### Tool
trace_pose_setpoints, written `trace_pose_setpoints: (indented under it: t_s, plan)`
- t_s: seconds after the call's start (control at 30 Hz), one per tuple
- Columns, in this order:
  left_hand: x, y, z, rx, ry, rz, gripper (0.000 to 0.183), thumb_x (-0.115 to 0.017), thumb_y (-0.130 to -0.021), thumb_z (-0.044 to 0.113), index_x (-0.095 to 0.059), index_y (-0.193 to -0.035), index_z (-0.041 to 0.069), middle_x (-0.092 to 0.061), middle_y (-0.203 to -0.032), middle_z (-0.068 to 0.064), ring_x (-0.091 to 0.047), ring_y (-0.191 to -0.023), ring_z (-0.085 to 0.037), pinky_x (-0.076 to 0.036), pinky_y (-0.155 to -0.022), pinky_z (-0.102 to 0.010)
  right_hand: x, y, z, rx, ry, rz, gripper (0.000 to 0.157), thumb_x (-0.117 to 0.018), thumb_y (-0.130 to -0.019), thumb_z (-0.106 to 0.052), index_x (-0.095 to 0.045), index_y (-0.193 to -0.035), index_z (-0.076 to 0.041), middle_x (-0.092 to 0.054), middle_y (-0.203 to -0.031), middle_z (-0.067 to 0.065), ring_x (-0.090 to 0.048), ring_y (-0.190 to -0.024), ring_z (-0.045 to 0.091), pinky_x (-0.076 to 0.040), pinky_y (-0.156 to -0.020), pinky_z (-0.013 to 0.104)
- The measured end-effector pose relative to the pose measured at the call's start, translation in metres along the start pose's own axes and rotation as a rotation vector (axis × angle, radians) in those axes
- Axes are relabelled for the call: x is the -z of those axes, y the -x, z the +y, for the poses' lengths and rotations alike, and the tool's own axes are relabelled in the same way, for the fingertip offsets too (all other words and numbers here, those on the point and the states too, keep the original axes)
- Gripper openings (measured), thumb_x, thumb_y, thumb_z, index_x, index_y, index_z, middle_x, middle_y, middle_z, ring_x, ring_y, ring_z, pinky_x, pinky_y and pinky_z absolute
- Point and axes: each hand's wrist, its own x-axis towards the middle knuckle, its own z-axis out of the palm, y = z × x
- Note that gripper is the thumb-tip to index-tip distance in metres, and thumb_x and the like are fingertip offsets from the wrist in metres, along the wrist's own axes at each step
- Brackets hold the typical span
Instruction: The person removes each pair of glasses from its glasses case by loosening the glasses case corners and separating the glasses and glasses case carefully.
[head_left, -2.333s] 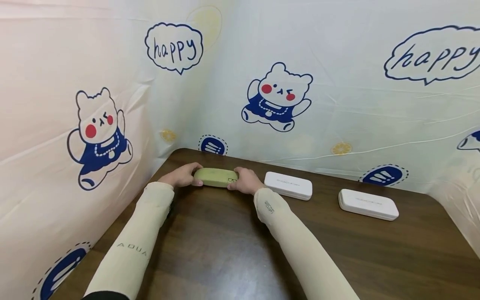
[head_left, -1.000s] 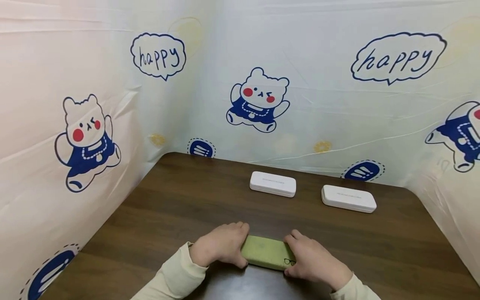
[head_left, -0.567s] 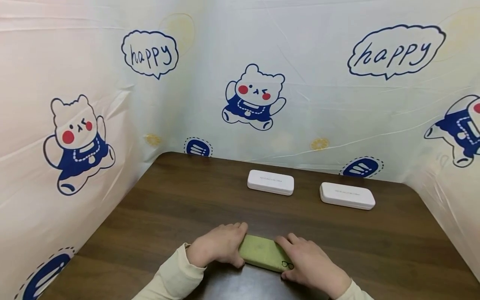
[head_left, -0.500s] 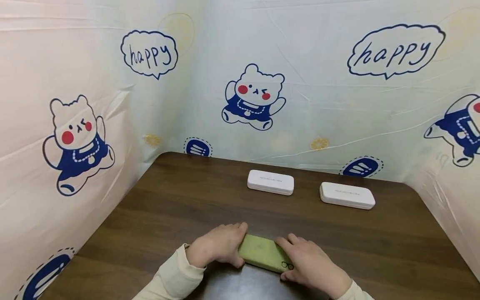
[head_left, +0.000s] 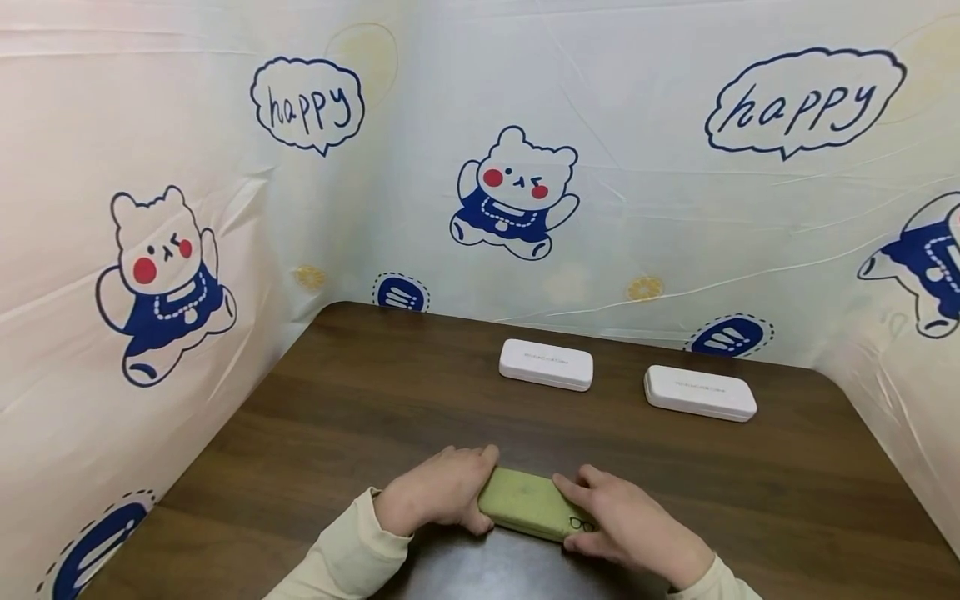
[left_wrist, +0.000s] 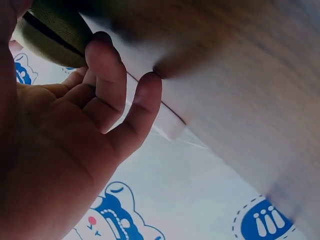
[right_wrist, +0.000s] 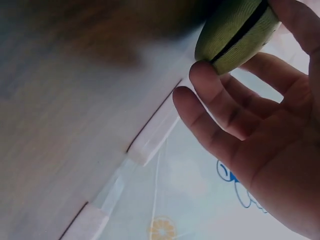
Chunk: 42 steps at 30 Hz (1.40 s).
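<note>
A green glasses case [head_left: 525, 502], with a small spectacles drawing near its right end, lies on the near middle of the table. My left hand [head_left: 441, 490] grips its left end between thumb and fingers. At the other end my right hand [head_left: 636, 523] holds it, thumb on the near side and fingers on the far side. Both wrist views show the case's end with a dark seam along it: the green case [left_wrist: 50, 37] on the left, the same case [right_wrist: 237, 35] on the right. The lid is down.
Two white glasses cases stand farther back on the brown wooden table [head_left: 375, 392]: one white case [head_left: 546, 364] behind the green one, another white case [head_left: 701, 392] to its right. A printed curtain [head_left: 637, 167] encloses the table's back and sides.
Both hands have brought the green case from the table's back left corner to the near middle. Over the last half second only slight shifts show.
</note>
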Motion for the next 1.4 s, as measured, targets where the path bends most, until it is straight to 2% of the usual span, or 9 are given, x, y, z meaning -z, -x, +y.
trace_pose_setpoints:
  t_s: [0.13,0.23,0.43,0.73,1.0,1.2,1.33,1.4]
  plan:
    - [0.001,0.001,-0.001,-0.015,0.010,0.013,0.053,-0.089,-0.068,0.036,-0.049,-0.096,0.015,-0.048,-0.076,0.012,-0.048,-0.064,-0.007,-0.045,-0.068,-0.033,0.003,-0.001,0.003,-0.031,-0.093,-0.037,0.065,-0.077,-0.088,-0.037,-0.059,-0.140,-0.004,-0.044,-0.093,-0.008,-0.043,-0.070,0.003,-0.042,-0.064,0.022]
    - [0.001,0.001,-0.002,-0.017,0.035,0.009,0.054,-0.090,-0.068,0.035,-0.049,-0.097,0.014,-0.049,-0.078,0.013,-0.048,-0.066,-0.006,-0.045,-0.069,-0.033,0.005,0.000,0.006,-0.020,-0.137,-0.039,0.064,-0.075,-0.090,-0.040,-0.059,-0.140,-0.004,-0.045,-0.094,-0.008,-0.045,-0.072,0.003,-0.043,-0.065,0.022]
    - [0.003,0.001,-0.005,0.005,0.123,-0.028,0.055,-0.092,-0.069,0.034,-0.050,-0.099,0.017,-0.051,-0.079,0.015,-0.050,-0.069,-0.005,-0.043,-0.076,-0.033,0.006,0.002,0.011,0.023,-0.157,-0.024,0.061,-0.070,-0.094,-0.042,-0.059,-0.140,-0.003,-0.049,-0.097,-0.008,-0.047,-0.077,0.004,-0.044,-0.068,0.024]
    - [0.005,0.000,-0.007,0.012,0.168,-0.057,0.055,-0.092,-0.070,0.036,-0.050,-0.100,0.018,-0.051,-0.079,0.015,-0.050,-0.068,-0.006,-0.040,-0.076,-0.032,0.006,0.004,0.018,0.054,-0.238,-0.029,0.059,-0.063,-0.100,-0.040,-0.055,-0.142,0.000,-0.053,-0.105,-0.004,-0.050,-0.083,0.005,-0.046,-0.072,0.025]
    - [0.003,0.001,-0.006,0.055,0.184,-0.069,0.061,-0.094,-0.067,0.038,-0.050,-0.103,0.016,-0.054,-0.077,0.014,-0.051,-0.069,-0.007,-0.031,-0.077,-0.033,0.005,0.005,0.021,0.083,-0.278,-0.044,0.059,-0.059,-0.102,-0.038,-0.051,-0.145,0.002,-0.056,-0.114,-0.001,-0.052,-0.089,0.005,-0.047,-0.077,0.026]
    - [0.004,-0.001,-0.005,0.064,0.187,-0.083,0.066,-0.094,-0.066,0.039,-0.051,-0.109,0.013,-0.057,-0.079,0.014,-0.052,-0.068,-0.007,-0.031,-0.081,-0.035,0.006,0.005,0.027,0.076,-0.364,-0.061,0.054,-0.058,-0.104,-0.032,-0.050,-0.145,0.002,-0.060,-0.122,0.006,-0.055,-0.094,0.007,-0.049,-0.082,0.032]
    - [0.005,-0.002,-0.005,0.097,0.215,-0.094,0.071,-0.095,-0.065,0.039,-0.053,-0.114,0.011,-0.058,-0.078,0.014,-0.054,-0.071,-0.008,-0.032,-0.086,-0.037,0.007,0.004,0.031,0.063,-0.420,-0.073,0.051,-0.054,-0.106,-0.031,-0.050,-0.146,0.001,-0.062,-0.124,0.007,-0.057,-0.098,0.009,-0.050,-0.087,0.036]
    - [0.005,-0.002,-0.006,0.116,0.231,-0.097,0.074,-0.095,-0.064,0.040,-0.054,-0.118,0.010,-0.059,-0.075,0.013,-0.055,-0.073,-0.008,-0.032,-0.089,-0.039,0.008,0.004,0.033,0.066,-0.434,-0.070,0.049,-0.052,-0.107,-0.029,-0.051,-0.146,0.001,-0.063,-0.128,0.009,-0.058,-0.105,0.011,-0.050,-0.091,0.037]
